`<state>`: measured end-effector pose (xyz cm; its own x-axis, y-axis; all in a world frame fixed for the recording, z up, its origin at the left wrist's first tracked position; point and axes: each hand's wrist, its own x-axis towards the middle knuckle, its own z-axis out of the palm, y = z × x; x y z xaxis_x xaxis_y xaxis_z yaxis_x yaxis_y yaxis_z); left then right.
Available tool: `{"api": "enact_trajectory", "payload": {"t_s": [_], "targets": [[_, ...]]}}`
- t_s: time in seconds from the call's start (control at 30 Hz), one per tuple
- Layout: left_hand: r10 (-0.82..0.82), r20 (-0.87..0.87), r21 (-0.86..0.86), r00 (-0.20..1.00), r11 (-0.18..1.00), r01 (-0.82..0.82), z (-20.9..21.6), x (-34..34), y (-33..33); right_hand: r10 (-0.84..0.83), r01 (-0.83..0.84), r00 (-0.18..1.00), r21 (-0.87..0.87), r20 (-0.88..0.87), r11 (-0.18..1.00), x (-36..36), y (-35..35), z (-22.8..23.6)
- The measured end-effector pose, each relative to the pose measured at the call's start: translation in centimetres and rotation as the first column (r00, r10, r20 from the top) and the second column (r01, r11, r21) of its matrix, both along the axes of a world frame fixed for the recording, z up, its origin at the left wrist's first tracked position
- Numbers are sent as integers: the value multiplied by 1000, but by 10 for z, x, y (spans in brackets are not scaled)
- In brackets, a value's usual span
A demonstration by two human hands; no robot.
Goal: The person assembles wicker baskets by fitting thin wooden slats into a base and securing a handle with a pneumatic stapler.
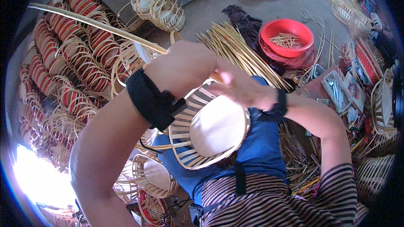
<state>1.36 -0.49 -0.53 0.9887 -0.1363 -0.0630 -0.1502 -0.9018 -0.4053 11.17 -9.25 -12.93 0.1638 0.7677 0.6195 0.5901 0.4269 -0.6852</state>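
Note:
A long pale cane strip runs from the upper left into my left hand, which is closed around it above the basket. My right hand is against the left one, near a short brownish bit of the cane between them; its fingers are smeared by motion, so their grip cannot be made out. Below both hands an oval woven basket with open slatted sides and a pale flat bottom rests tilted on my lap. My hands hide part of its far rim.
Stacked baskets with red bands fill the left side. A bundle of cane sticks lies ahead, beside a red basin holding short pieces. A smaller basket stands at my left knee. A tray of tools is at right.

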Motion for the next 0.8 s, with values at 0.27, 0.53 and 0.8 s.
{"api": "enact_trajectory", "payload": {"t_s": [0.27,0.53,0.8], "targets": [[322,-35,155,946,937,-313,86,-61,0,-127,122,991,104,44,987,-18,19,-8],[355,543,-142,761,932,-333,-4,-114,9,-130,128,987,19,90,992,-18,18,-9],[361,709,-260,605,932,-251,-52,-117,11,-102,106,993,-68,61,992,-18,10,-4]]}}
